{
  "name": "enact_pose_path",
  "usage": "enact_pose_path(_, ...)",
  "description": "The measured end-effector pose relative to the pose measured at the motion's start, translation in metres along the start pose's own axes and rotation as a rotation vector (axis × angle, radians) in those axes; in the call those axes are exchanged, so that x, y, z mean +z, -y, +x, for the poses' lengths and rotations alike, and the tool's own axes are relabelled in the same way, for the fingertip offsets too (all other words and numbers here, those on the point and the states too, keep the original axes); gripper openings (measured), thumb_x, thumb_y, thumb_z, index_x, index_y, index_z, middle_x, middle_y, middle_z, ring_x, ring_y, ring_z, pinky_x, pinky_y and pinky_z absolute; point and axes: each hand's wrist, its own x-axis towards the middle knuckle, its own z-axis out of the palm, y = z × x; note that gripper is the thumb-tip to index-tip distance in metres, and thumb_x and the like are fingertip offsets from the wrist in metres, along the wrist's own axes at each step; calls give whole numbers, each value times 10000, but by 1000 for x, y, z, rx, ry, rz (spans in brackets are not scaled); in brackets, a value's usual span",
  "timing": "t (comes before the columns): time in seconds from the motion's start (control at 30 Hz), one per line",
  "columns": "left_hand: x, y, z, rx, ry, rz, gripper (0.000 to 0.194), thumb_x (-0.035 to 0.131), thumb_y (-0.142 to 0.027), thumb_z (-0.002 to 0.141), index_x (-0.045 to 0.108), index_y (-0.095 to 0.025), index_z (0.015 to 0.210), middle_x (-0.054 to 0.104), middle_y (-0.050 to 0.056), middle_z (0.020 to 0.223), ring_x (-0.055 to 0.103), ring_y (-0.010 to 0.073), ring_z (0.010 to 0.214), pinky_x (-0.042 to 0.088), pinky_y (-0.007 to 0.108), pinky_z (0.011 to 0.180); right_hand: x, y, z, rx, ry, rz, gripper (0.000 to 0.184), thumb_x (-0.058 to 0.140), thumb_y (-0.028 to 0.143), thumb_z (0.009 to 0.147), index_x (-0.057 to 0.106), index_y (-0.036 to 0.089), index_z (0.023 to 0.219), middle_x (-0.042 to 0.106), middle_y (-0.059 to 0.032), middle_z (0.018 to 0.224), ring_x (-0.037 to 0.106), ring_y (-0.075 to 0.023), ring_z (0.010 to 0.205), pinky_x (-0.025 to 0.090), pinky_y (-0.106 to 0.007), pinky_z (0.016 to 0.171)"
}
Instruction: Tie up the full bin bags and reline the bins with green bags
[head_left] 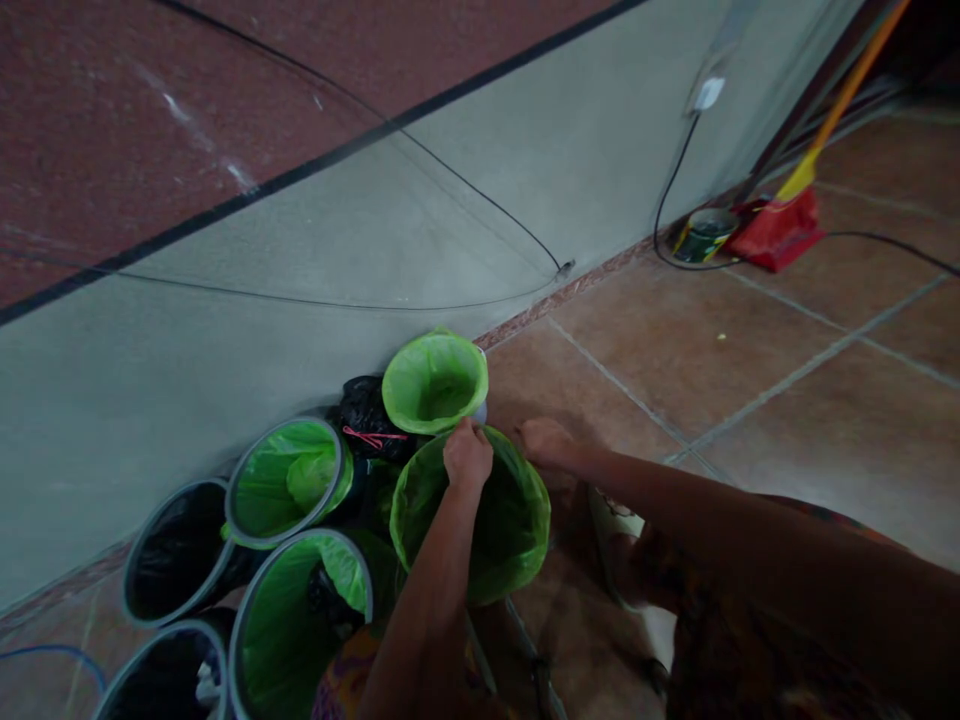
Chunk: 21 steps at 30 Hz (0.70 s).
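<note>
A round bin with a green bin liner point(514, 560) folded over its rim stands in front of me. My left hand point(469, 457) is closed on the liner at the far side of the rim. My right hand point(546, 443) is at the rim's far right side, fingers curled in against the liner's edge; its fingertips are partly hidden. Just behind stands a smaller bin with a light green liner point(435, 385). Next to that lies a black plastic bag point(365, 410) with a pink tie point(371, 437).
Left stand several grey-rimmed bins: two green-lined bins point(232, 490) point(234, 640) and two black-lined bins point(129, 580) point(221, 650). A wall point(480, 240) with loose cables runs behind. A red dustpan point(780, 235), an orange-yellow handle point(832, 120) and a tin point(703, 238) stand at right.
</note>
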Motion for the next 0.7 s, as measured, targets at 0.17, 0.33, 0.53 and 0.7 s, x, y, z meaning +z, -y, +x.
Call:
enact_pose_path(0.17,10,4,5,14,35,-78,275,457,-202,938,624,-176,1156,707,96,1179,642,206,1126,448,290,989,1,5,8,-6,13,101,390,435,320,946,758,148,1081,750,-150,1036,701,-234,918,490,-272,737)
enact_pose_path(0.33,18,8,5,43,86,-146,291,506,-205,920,593,-182,1196,723,86,1145,660,196,1090,459,280,966,3,5,15,42,43,159,315,528,282,883,774,154,1032,760,-119,1004,694,-212,877,465,-245,685)
enact_pose_path(0.53,15,4,-3,-80,52,-222,358,494,-218,925,522,-122,1269,721,135,1126,672,216,1079,472,291,945,-1,9,11,36,-12,133,314,529,271,861,781,157,1010,761,-112,978,683,-203,854,445,-241,671)
enact_pose_path(0.7,24,3,-9,-86,135,-290,253,480,-225,921,622,-125,1104,728,146,1094,677,241,1055,489,321,931,1,11,7,-17,-21,139,324,500,201,856,772,134,1019,755,-120,961,669,-201,836,452,-243,692)
